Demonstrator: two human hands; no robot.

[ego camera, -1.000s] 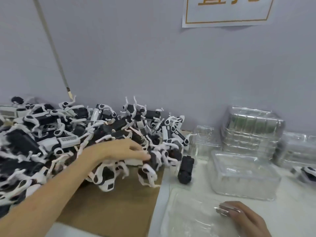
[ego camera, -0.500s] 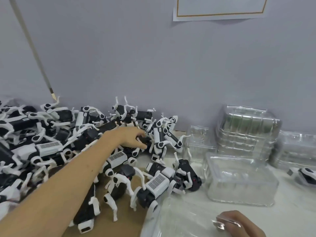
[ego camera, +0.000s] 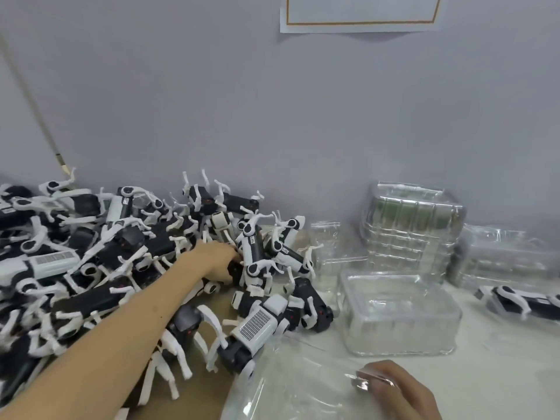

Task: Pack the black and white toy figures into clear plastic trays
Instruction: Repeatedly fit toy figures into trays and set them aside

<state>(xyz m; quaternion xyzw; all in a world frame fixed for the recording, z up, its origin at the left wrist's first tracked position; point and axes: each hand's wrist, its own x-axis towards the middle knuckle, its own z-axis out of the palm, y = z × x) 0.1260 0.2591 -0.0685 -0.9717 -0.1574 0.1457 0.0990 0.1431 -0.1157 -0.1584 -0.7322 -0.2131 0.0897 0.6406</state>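
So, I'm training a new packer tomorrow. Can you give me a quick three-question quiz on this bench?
1. Multiple choice: which hand reaches into the pile of toy figures? A left, B right, C neither.
2. True or false: the lone toy figure at the far right lies inside a tray.
3. Fill in: the stack of clear trays stands at the back, close to the grey ____.

Key: 1 A, the left hand. 2 False, it lies on the table. 3 wall.
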